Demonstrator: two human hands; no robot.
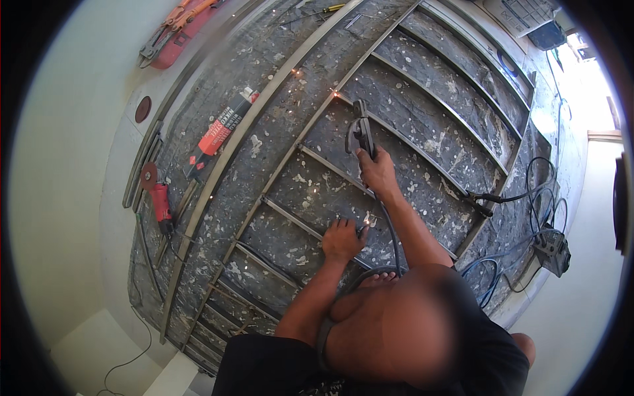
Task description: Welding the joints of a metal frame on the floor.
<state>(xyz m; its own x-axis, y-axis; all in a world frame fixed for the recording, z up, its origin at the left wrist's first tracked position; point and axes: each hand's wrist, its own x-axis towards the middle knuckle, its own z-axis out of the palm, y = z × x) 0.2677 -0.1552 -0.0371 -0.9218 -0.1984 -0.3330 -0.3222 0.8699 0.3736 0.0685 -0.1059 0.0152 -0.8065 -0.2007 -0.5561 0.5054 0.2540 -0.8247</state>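
My right hand (379,173) is closed round the handle of a dark welding electrode holder (360,129), its cable running back along my forearm. The holder's head points toward a joint of the steel frame (284,165), where small bright sparks (335,94) glow. No electrode shows clearly. Lower down, my left hand (341,241) rests over a crossbar of the frame with its fingers bent around it. A small bright spot sits by its thumb; I cannot make out what it is. The frame lies flat, with long side rails and several crossbars.
An angle grinder (158,201) and a red-and-grey electrode box (221,132) lie left of a long loose rail (247,122). A red case with bolt cutters (175,33) is far left. An earth clamp (485,198) grips the frame's right; a welding machine (552,251) stands beyond tangled cables.
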